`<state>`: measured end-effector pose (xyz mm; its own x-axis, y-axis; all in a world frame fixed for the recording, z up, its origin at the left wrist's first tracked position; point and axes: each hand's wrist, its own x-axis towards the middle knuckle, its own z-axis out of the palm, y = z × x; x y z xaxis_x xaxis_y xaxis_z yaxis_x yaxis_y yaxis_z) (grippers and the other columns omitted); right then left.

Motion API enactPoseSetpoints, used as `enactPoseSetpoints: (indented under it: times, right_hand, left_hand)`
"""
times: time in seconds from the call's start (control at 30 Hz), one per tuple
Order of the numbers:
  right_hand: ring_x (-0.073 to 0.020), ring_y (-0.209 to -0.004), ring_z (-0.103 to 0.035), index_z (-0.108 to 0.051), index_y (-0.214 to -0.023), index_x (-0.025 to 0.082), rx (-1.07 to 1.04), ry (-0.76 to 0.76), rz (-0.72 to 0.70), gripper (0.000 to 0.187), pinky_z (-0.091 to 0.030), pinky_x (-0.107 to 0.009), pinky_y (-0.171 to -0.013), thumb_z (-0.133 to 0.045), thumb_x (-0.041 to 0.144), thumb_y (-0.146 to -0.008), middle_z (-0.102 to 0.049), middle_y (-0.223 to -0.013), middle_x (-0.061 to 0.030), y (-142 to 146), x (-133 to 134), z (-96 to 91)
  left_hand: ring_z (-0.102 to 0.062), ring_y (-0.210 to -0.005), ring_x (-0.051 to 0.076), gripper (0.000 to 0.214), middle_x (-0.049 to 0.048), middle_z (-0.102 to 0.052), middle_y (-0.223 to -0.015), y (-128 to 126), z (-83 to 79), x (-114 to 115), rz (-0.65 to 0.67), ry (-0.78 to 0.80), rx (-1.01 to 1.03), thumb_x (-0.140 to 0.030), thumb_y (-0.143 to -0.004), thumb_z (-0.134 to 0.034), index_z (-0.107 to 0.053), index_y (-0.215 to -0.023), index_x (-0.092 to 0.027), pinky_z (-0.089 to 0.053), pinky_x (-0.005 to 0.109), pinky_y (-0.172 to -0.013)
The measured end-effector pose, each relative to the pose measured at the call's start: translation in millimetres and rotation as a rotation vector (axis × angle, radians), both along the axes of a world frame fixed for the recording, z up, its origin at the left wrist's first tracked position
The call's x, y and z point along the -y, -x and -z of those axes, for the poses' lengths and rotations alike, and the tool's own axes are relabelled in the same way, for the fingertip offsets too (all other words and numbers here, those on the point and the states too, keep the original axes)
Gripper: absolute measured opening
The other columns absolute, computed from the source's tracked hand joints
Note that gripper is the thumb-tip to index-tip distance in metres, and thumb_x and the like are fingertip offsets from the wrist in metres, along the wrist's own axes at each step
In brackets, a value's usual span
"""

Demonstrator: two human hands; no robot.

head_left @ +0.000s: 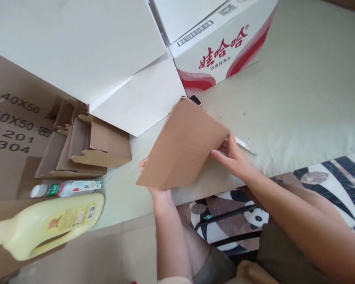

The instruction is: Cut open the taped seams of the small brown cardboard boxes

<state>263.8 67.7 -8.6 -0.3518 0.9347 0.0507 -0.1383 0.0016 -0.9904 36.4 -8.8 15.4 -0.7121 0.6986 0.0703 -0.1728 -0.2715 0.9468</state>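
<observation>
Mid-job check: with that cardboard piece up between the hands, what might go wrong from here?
The right hand is close to a white, pointed object, possibly a knife, so it might get nicked.
The cardboard piece hides most of the left hand, so a poor grip there could go unnoticed.
Its far corner appears near a dark-faced object and could knock it.

The premises appear to be a home, as evidenced by a pale green cloth-covered surface (301, 83), panda-patterned covering (256, 217), yellow handled jug (73, 217), plastic bottle (65, 188) and drinking-water carton (221, 59).
</observation>
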Motion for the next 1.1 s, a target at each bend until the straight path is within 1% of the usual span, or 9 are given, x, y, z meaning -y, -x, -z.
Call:
enactPoseSetpoints:
  times: [0.1, 0.17, 0.33, 0.53, 0.7, 0.8, 0.9, 1.03, 1.1]
  right_hand:
    - [-0.0312, -0.137, -0.052, -0.035, -0.147, 0.027, -0.007, -0.028, -0.039, 0.069, -0.042, -0.056, -0.117, -0.063, 0.052, -0.089, -0.052, -0.148, -0.0136, 4, 2, 0.5]
    - [-0.0319, -0.14, -0.049, -0.034, -0.15, 0.027, -0.009, -0.052, -0.096, 0.071, -0.04, -0.057, -0.118, -0.061, 0.055, -0.09, -0.049, -0.151, -0.0132, 8, 4, 0.1]
    - [-0.0289, -0.152, -0.029, -0.012, -0.16, 0.031, -0.063, -0.055, -0.192, 0.087, -0.029, -0.053, -0.125, -0.055, 0.062, -0.09, -0.029, -0.165, -0.0071, 19, 7, -3.5]
    - [-0.0299, -0.156, -0.019, -0.009, -0.161, 0.035, -0.059, -0.037, -0.15, 0.091, -0.025, -0.054, -0.126, -0.053, 0.067, -0.089, -0.025, -0.167, -0.0025, 12, 12, -7.2]
    - [-0.0284, -0.157, -0.011, -0.011, -0.16, 0.038, 0.039, -0.107, -0.025, 0.084, -0.012, -0.053, -0.129, -0.05, 0.065, -0.091, -0.011, -0.171, 0.0027, -1, 13, -1.0]
    - [-0.0252, -0.158, -0.004, -0.011, -0.16, 0.036, 0.118, -0.125, 0.032, 0.08, -0.003, -0.051, -0.129, -0.044, 0.065, -0.094, -0.009, -0.171, 0.004, -2, 10, 2.2]
    - [-0.0227, -0.158, 0.0, -0.007, -0.16, 0.039, 0.142, -0.13, 0.041, 0.076, -0.003, -0.05, -0.13, -0.037, 0.063, -0.096, -0.005, -0.171, 0.0088, -2, 8, 0.7]
    - [-0.0223, -0.158, -0.003, -0.009, -0.16, 0.043, 0.126, -0.149, 0.083, 0.071, -0.008, -0.048, -0.131, -0.035, 0.061, -0.096, -0.008, -0.169, 0.0146, -5, 7, -7.0]
    - [-0.0231, -0.158, -0.005, -0.014, -0.16, 0.042, 0.109, -0.131, 0.097, 0.071, -0.008, -0.047, -0.131, -0.038, 0.06, -0.096, -0.011, -0.169, 0.0139, -7, 7, -11.0]
  left_hand:
    - [-0.066, -0.103, 0.022, 0.031, 0.0005, -0.07, -0.105, -2, 2.7, 1, -0.032, -0.029, 0.06, -0.055, -0.081, -0.066, -0.069, -0.096, -0.028, -0.053, 0.039, -0.088]
    - [-0.067, -0.097, 0.022, 0.034, 0.0012, -0.071, -0.102, -7, 3.0, 0, -0.07, 0.034, 0.155, -0.054, -0.074, -0.073, -0.069, -0.095, -0.026, -0.055, 0.038, -0.083]
    - [-0.066, -0.106, 0.026, 0.049, 0.0077, -0.069, -0.121, -23, -1.6, -10, -0.073, 0.171, 0.274, -0.047, -0.066, -0.082, -0.07, -0.108, -0.024, -0.056, 0.038, -0.082]
    - [-0.065, -0.105, 0.026, 0.051, 0.0082, -0.07, -0.116, -26, -8.1, -6, 0.025, 0.207, 0.226, -0.048, -0.065, -0.084, -0.071, -0.107, -0.024, -0.056, 0.036, -0.08]
    - [-0.067, -0.09, 0.021, 0.046, 0.005, -0.073, -0.098, -20, 7.0, 3, 0.144, 0.278, 0.247, -0.041, -0.058, -0.09, -0.072, -0.098, -0.024, -0.055, 0.031, -0.074]
    - [-0.067, -0.086, 0.02, 0.039, 0.0063, -0.073, -0.097, -21, 15.3, 2, 0.217, 0.282, 0.315, -0.044, -0.066, -0.084, -0.072, -0.097, -0.023, -0.055, 0.029, -0.07]
    - [-0.067, -0.099, 0.023, 0.041, 0.0073, -0.072, -0.113, -28, 12.9, -1, 0.276, 0.25, 0.36, -0.053, -0.079, -0.07, -0.071, -0.108, -0.025, -0.055, 0.032, -0.077]
    - [-0.061, -0.117, 0.031, 0.06, 0.0097, -0.069, -0.121, -34, 1.9, -1, 0.319, 0.22, 0.428, -0.073, -0.082, -0.053, -0.068, -0.117, -0.027, -0.054, 0.042, -0.088]
    - [-0.062, -0.116, 0.033, 0.073, 0.0116, -0.07, -0.118, -33, -0.5, 1, 0.309, 0.222, 0.439, -0.082, -0.077, -0.047, -0.069, -0.117, -0.025, -0.054, 0.042, -0.084]
